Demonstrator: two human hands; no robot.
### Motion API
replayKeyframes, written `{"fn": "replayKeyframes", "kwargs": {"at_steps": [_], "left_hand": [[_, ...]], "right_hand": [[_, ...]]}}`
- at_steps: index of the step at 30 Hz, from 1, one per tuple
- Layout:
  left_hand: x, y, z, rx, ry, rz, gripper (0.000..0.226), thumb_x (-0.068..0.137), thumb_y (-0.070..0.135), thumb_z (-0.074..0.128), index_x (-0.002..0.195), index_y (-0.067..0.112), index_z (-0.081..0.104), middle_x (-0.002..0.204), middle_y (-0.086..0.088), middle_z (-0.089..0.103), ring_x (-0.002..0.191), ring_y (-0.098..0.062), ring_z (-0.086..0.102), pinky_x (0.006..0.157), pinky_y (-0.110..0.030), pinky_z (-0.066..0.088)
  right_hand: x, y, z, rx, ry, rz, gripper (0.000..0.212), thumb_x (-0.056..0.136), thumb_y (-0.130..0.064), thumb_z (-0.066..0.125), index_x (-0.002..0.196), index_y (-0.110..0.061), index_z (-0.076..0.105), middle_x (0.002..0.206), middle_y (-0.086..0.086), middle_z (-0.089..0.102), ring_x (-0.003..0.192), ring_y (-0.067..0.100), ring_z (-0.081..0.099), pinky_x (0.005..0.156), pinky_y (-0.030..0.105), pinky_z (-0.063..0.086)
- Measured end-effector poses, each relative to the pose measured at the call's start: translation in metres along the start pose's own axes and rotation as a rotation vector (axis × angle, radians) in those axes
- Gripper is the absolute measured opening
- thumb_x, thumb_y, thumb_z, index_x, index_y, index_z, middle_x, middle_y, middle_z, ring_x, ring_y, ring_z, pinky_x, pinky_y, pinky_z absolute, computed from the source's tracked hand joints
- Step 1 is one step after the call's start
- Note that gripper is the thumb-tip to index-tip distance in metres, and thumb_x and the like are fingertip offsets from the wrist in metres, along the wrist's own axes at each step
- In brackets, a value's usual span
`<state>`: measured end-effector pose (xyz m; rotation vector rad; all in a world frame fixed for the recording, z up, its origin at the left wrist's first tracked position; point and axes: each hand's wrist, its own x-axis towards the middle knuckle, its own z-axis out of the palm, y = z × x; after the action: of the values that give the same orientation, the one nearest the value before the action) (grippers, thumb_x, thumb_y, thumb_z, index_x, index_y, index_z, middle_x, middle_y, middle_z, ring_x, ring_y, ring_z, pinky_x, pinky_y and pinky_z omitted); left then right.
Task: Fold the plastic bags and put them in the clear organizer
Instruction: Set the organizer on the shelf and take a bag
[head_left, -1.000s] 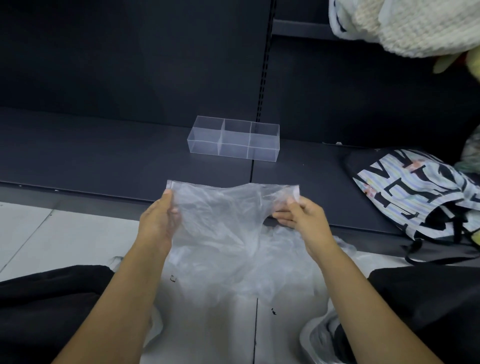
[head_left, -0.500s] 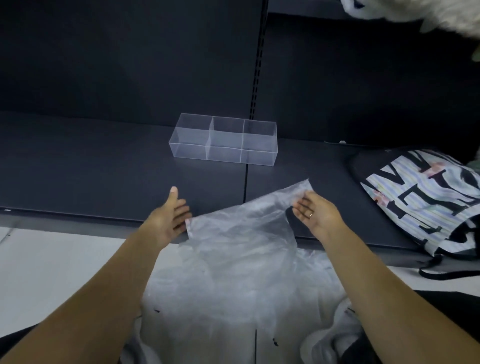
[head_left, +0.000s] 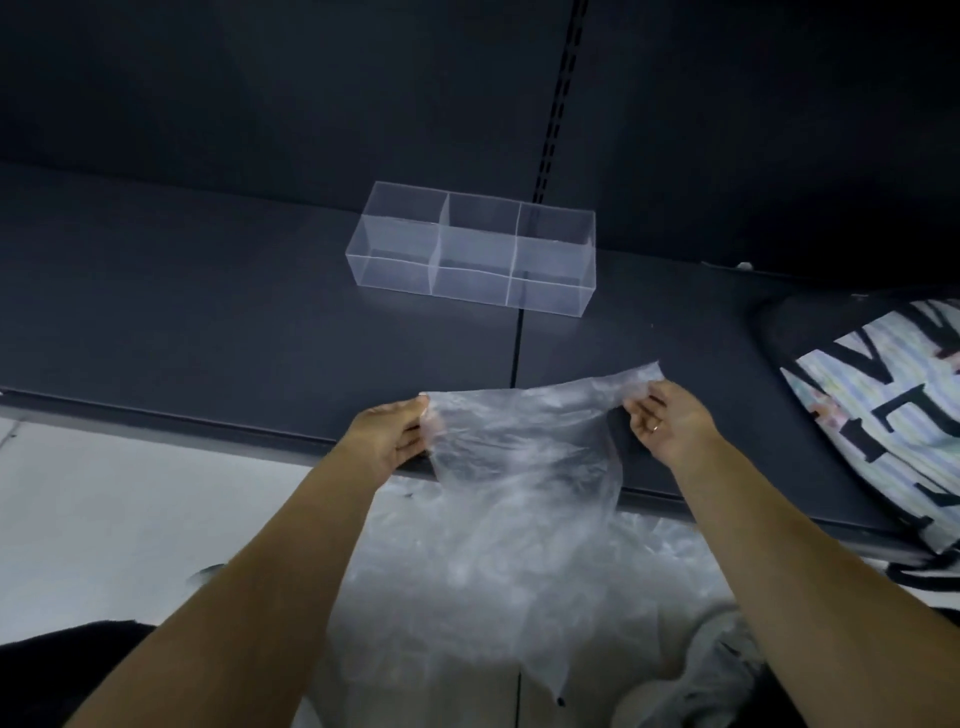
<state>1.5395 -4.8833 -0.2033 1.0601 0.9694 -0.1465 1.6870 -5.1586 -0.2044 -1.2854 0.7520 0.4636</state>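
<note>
A thin clear plastic bag (head_left: 524, 467) hangs stretched between my hands over the front edge of the dark shelf. My left hand (head_left: 392, 436) pinches its upper left corner. My right hand (head_left: 667, 423), with a ring on one finger, pinches the upper right corner. The bag's lower part drapes down toward the floor. More crumpled clear plastic (head_left: 467, 582) lies on the floor beneath it. The clear organizer (head_left: 470, 249), a long box with three compartments in a row, stands farther back on the shelf and holds nothing.
The dark shelf (head_left: 208, 322) spreads wide to the left of the organizer. A black-and-white patterned bag (head_left: 883, 415) lies at the shelf's right end. Light floor tiles (head_left: 104, 519) lie below the shelf, with dark clothing (head_left: 62, 670) at bottom left.
My left hand, which lay open beside the bag half a second ago, now pinches its left corner. Both hands have lifted the top edge and pulled it taut.
</note>
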Motion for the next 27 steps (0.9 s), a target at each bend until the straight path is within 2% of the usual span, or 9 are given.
{"fn": "replayKeyframes", "kwargs": {"at_steps": [5, 8, 11, 15, 17, 19, 21, 24, 27], "left_hand": [[0.012, 0.014, 0.006, 0.108, 0.081, 0.058, 0.026, 0.09, 0.018, 0.067, 0.11, 0.002, 0.062, 0.108, -0.015, 0.067, 0.088, -0.025, 0.066, 0.071, -0.03, 0.052], [0.019, 0.018, 0.003, 0.104, 0.143, 0.09, 0.024, 0.09, 0.014, 0.067, 0.108, 0.0, 0.061, 0.104, -0.015, 0.066, 0.08, -0.024, 0.065, 0.067, -0.031, 0.051], [0.028, 0.029, 0.001, 0.107, 0.19, 0.142, 0.018, 0.091, 0.009, 0.063, 0.106, -0.001, 0.062, 0.105, -0.018, 0.064, 0.087, -0.029, 0.063, 0.074, -0.035, 0.051], [0.036, 0.059, 0.01, 0.106, 0.24, 0.217, 0.011, 0.093, 0.012, 0.062, 0.083, 0.007, 0.059, 0.095, -0.017, 0.064, 0.08, -0.027, 0.062, 0.066, -0.031, 0.054], [0.034, 0.07, 0.014, 0.11, 0.244, 0.245, 0.015, 0.093, 0.02, 0.062, 0.082, 0.011, 0.059, 0.094, -0.012, 0.064, 0.087, -0.025, 0.062, 0.07, -0.028, 0.054], [0.026, 0.07, 0.009, 0.169, 0.252, 0.246, 0.019, 0.093, 0.03, 0.061, 0.083, 0.013, 0.059, 0.091, -0.005, 0.064, 0.09, -0.02, 0.061, 0.082, -0.031, 0.053], [0.016, 0.056, -0.004, 0.198, 0.317, 0.266, 0.02, 0.091, 0.034, 0.062, 0.079, 0.018, 0.057, 0.087, -0.002, 0.064, 0.087, -0.019, 0.06, 0.088, -0.036, 0.051], [-0.007, 0.019, -0.02, 0.113, 0.44, 0.27, 0.024, 0.091, 0.032, 0.062, 0.072, 0.019, 0.057, 0.088, -0.007, 0.065, 0.073, -0.017, 0.061, 0.076, -0.034, 0.052], [-0.03, -0.029, -0.015, 0.045, 0.442, 0.11, 0.034, 0.093, 0.032, 0.058, 0.067, 0.012, 0.056, 0.075, -0.007, 0.062, 0.061, -0.017, 0.055, 0.064, -0.032, 0.049]], "right_hand": [[0.01, -0.012, 0.0, -0.322, 0.02, -0.163, 0.012, 0.089, -0.022, 0.067, 0.098, -0.015, 0.062, 0.065, 0.002, 0.056, 0.054, 0.012, 0.048, 0.046, 0.022, 0.036], [0.022, -0.011, 0.003, -0.488, 0.087, -0.28, 0.012, 0.09, -0.017, 0.064, 0.079, -0.012, 0.063, 0.044, 0.0, 0.054, 0.039, 0.01, 0.043, 0.036, 0.017, 0.034], [0.028, -0.013, 0.007, -0.504, 0.116, -0.351, 0.014, 0.087, -0.018, 0.068, 0.076, -0.014, 0.061, 0.052, 0.002, 0.059, 0.028, 0.0, 0.045, 0.033, 0.014, 0.034], [0.029, -0.025, 0.022, -0.432, 0.178, -0.432, 0.014, 0.088, -0.02, 0.065, 0.078, -0.01, 0.065, 0.053, -0.003, 0.065, 0.044, 0.007, 0.054, 0.042, 0.013, 0.042], [0.023, -0.029, 0.026, -0.449, 0.224, -0.467, 0.023, 0.089, -0.024, 0.063, 0.105, -0.007, 0.064, 0.086, 0.004, 0.067, 0.072, 0.016, 0.06, 0.067, 0.021, 0.051], [0.008, -0.026, 0.024, -0.483, 0.224, -0.512, 0.038, 0.089, -0.027, 0.064, 0.12, -0.006, 0.056, 0.104, 0.006, 0.059, 0.09, 0.019, 0.056, 0.084, 0.031, 0.048], [-0.016, -0.013, 0.017, -0.462, 0.114, -0.531, 0.027, 0.091, -0.029, 0.063, 0.108, -0.008, 0.061, 0.101, 0.006, 0.06, 0.087, 0.017, 0.057, 0.08, 0.033, 0.05], [-0.06, 0.02, 0.003, -0.476, -0.079, -0.41, 0.012, 0.089, -0.031, 0.065, 0.086, -0.02, 0.064, 0.094, 0.003, 0.065, 0.083, 0.014, 0.061, 0.071, 0.028, 0.051], [-0.092, 0.059, -0.013, -0.514, -0.139, -0.281, 0.017, 0.087, -0.027, 0.069, 0.1, -0.015, 0.066, 0.101, 0.003, 0.066, 0.094, 0.016, 0.062, 0.079, 0.031, 0.05]]}}
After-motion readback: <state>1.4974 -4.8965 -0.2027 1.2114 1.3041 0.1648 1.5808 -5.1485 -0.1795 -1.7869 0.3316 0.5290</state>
